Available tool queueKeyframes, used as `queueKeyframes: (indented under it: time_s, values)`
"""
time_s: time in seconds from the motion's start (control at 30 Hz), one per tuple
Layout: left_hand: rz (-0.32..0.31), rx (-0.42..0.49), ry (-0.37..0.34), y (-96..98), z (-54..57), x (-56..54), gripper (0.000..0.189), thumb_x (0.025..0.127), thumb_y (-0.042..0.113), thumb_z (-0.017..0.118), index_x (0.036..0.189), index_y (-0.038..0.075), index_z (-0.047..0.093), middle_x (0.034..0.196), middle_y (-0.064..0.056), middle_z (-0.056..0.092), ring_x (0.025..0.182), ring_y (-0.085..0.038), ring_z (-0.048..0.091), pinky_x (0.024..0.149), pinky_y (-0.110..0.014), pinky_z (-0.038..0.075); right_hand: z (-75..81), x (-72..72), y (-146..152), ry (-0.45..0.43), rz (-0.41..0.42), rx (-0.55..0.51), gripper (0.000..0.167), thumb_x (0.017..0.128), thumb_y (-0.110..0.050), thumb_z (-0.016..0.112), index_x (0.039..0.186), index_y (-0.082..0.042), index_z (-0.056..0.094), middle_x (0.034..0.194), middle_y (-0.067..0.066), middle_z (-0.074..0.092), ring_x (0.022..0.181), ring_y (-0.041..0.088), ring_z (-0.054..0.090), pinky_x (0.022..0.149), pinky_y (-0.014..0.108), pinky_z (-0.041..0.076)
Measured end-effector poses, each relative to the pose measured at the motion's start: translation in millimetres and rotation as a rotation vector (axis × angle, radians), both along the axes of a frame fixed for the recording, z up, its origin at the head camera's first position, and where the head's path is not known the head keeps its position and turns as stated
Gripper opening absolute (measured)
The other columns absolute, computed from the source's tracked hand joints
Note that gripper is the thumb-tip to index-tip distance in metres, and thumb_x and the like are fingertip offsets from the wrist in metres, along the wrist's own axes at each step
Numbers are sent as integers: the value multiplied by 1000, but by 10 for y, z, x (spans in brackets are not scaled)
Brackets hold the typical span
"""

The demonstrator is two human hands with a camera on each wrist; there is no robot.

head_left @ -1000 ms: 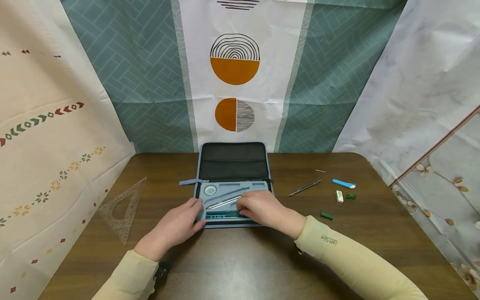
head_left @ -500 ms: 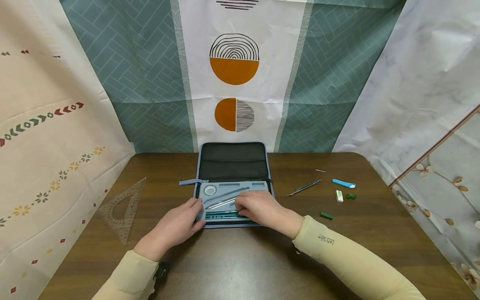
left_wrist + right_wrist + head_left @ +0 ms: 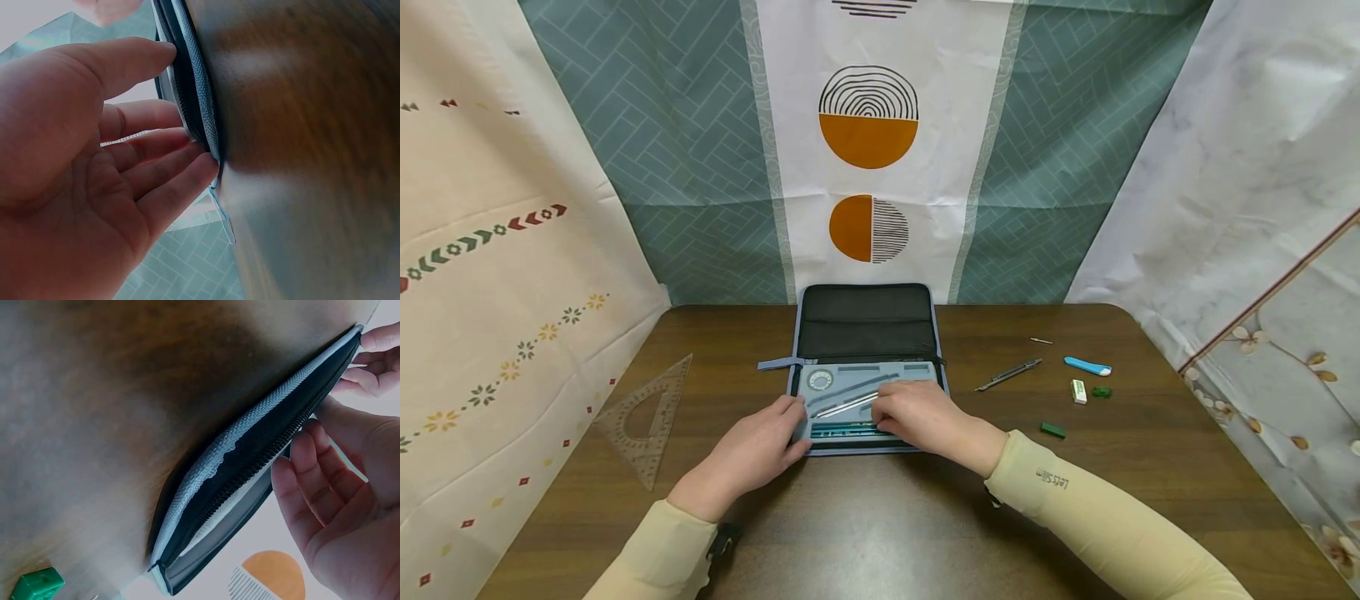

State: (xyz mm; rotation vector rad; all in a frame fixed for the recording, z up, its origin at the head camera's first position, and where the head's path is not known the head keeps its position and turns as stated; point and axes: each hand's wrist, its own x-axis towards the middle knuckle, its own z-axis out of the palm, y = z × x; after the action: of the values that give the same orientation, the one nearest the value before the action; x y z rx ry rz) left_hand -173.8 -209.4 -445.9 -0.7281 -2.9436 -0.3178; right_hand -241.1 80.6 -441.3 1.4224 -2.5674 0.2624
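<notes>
While your left hand (image 3: 756, 446) rests, fingers loosely extended, on the left edge of the case (image 3: 865, 340), your right hand (image 3: 917, 414) sits nearer the teal pencils (image 3: 844, 432), over their right end; whether this grip pinches them, cannot tell. From it they run leftward inside the case's front side, long axis left-right.

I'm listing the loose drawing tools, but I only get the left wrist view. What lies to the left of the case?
Observer: A clear set square, lying flat on its own.
Operator: And where are the right hand's fingertips?
Observer: Down at what look like teal pencils, along the near side of the case; whether they pinch one is hidden.
Operator: What's nearest on its right?
Observer: A compass, apart from it.
</notes>
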Motion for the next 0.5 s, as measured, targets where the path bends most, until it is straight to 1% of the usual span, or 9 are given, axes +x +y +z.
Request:
queueKeyframes:
  time_s: [0.17, 0.3, 0.4, 0.5]
  values:
    - [-6, -2, 4, 0, 6, -4, 36, 101, 22, 84, 125, 1, 68, 127, -15, 67, 90, -18, 62, 75, -38, 58, 4, -1, 16, -20, -2, 11, 13, 98, -16, 87, 93, -22, 78, 90, -8, 66, 82, 10, 65, 68, 29, 53]
    - [1, -1, -1, 3, 11, -5, 38, 101, 22, 84, 126, 0, 67, 128, -16, 67, 91, -19, 63, 77, -38, 59, -4, -2, 52, -33, 23, -4, 13, 98, -14, 87, 95, -21, 77, 92, -8, 66, 83, 11, 64, 69, 29, 53]
    - [5, 0, -2, 9, 17, -2, 38, 101, 22, 84, 126, -1, 68, 130, -17, 67, 91, -19, 63, 77, -38, 59, -14, -4, 103, -29, 46, -25, 11, 98, -16, 87, 99, -21, 77, 96, -8, 67, 85, 11, 65, 72, 31, 55]
    - [9, -1, -8, 11, 21, 0, 39, 101, 22, 84, 128, -1, 67, 131, -17, 67, 92, -19, 63, 77, -38, 59, -10, -13, 179, -33, 43, -43, 12, 97, -17, 88, 106, -21, 79, 102, -7, 70, 91, 12, 69, 77, 32, 58]
